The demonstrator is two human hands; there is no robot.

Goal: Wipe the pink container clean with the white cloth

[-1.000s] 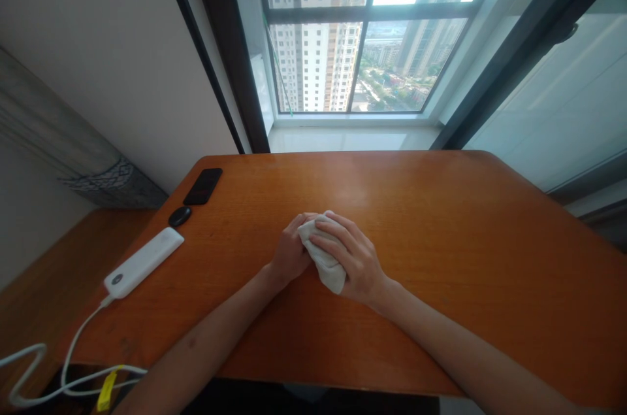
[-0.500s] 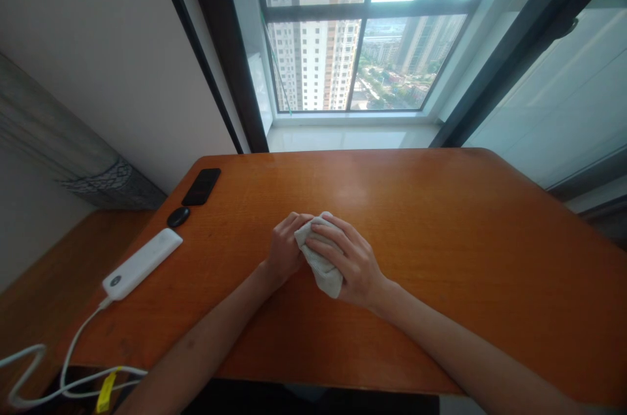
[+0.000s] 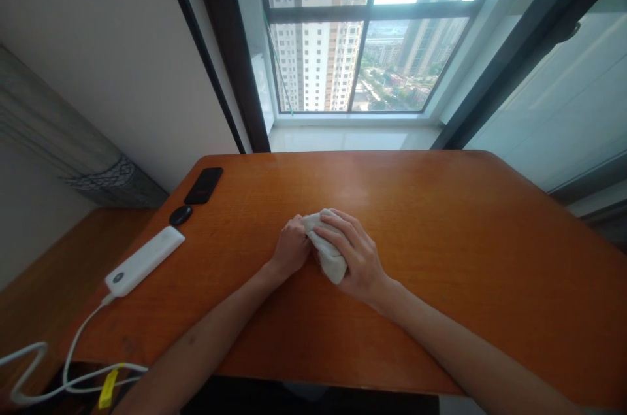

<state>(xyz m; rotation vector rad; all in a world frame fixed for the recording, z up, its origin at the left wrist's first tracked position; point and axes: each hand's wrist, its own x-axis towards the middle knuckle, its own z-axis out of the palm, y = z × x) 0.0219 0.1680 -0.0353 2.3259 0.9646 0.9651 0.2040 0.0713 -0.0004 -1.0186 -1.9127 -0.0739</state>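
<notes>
A crumpled white cloth point(image 3: 329, 251) is bunched above the middle of the wooden desk. My right hand point(image 3: 360, 258) is wrapped over it from the right, its fingers bent across the top. My left hand point(image 3: 292, 246) is closed like a fist against the cloth's left edge. Its fingertips are hidden behind the cloth, so what they grip cannot be made out. Whether something lies inside the cloth is also hidden.
On the left of the desk point(image 3: 431, 238) lie a black phone point(image 3: 204, 185), a small black oval object point(image 3: 181, 215) and a white power strip point(image 3: 145, 261). Its white cable point(image 3: 73, 343), with a yellow tag point(image 3: 108, 389), trails off the near left edge. A window stands beyond.
Both hands and the cloth have shifted slightly to the right. The cloth's lower corner has risen, and less of the cloth covers my left hand.
</notes>
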